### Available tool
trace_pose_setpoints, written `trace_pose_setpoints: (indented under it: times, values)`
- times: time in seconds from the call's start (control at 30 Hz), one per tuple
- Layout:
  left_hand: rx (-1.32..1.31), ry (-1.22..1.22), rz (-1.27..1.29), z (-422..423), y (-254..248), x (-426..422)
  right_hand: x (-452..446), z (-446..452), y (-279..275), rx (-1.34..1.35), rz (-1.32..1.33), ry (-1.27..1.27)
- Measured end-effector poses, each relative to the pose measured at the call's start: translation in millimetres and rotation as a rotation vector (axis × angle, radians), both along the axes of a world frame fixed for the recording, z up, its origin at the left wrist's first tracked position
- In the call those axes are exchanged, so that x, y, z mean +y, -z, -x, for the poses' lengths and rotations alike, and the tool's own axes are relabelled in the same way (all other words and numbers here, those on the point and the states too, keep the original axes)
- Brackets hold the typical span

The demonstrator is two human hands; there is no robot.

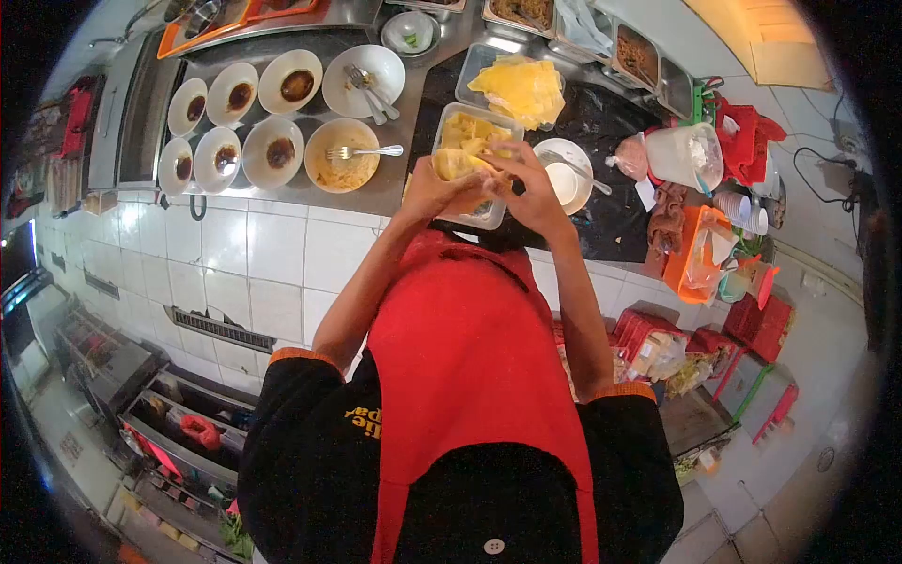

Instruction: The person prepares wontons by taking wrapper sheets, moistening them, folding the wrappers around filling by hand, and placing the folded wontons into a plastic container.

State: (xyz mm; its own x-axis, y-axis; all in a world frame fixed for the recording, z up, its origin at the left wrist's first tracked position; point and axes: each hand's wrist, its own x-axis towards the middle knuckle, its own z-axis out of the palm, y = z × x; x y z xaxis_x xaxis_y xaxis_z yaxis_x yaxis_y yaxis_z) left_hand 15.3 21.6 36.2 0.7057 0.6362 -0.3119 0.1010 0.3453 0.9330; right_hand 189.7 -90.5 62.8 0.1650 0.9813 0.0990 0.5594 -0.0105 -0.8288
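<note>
My left hand (pixel 435 193) is closed around a yellow wonton wrapper (pixel 457 164). Bent at the fingers, my right hand (pixel 532 186) meets the wrapper's right side, its thumb and fingertips pinching there; any filling inside is hidden. Both hands are over a clear plastic container (pixel 490 220), where folded yellow wontons (pixel 474 128) lie at the far end. Behind it, a stack of flat yellow wrappers (pixel 519 89) rests in a metal tray (pixel 464 86). To the right of my right hand sits a white bowl (pixel 565 188) on a plate, with a spoon (pixel 592 180) alongside.
At left, several white bowls (pixel 273 156) hold dark sauce. Nearer stands a bowl with a fork (pixel 365 151); behind it, a bowl (pixel 334 83) holds cutlery. At right are a white tub (pixel 684 155) and an orange basket (pixel 691 254). Metal food pans (pixel 636 56) line the back.
</note>
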Motion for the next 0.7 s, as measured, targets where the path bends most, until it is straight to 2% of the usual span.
trace_pose_setpoints:
  times: [0.07,0.1,0.17,0.2,0.27,0.3,0.37,0.5,0.57,0.7]
  values:
    - [0.028,-0.024,0.019,-0.1,9.6,2.9,-2.6,-3.8,1.9,0.245,0.095,0.070]
    - [0.030,-0.030,0.019,0.2,9.4,3.4,-4.2,-1.6,6.7,0.246,0.096,0.064]
    - [0.008,-0.094,0.111,-0.6,8.5,2.9,-10.1,4.6,19.6,0.419,0.010,0.222]
    - [0.006,-0.093,0.109,-1.2,8.7,2.4,-9.9,7.3,24.2,0.417,0.008,0.223]
    - [-0.089,-0.165,0.245,-1.0,9.2,0.5,-8.0,13.2,34.4,0.635,-0.044,0.347]
    - [-0.088,-0.164,0.244,-2.0,8.4,-0.3,-4.7,15.5,29.7,0.636,-0.045,0.347]
    - [-0.220,-0.246,0.470,-5.0,7.2,-4.1,-0.3,16.8,19.7,0.711,-0.036,0.385]
    - [-0.178,-0.168,0.467,-5.3,16.2,-5.8,13.4,14.1,2.3,0.742,-0.109,0.347]
    - [-0.105,-0.137,0.348,-6.3,20.9,-8.7,17.3,13.3,-11.3,0.672,0.027,0.298]
    - [-0.056,-0.065,0.170,-1.3,15.0,-8.9,19.9,8.8,-10.2,0.591,0.012,0.283]
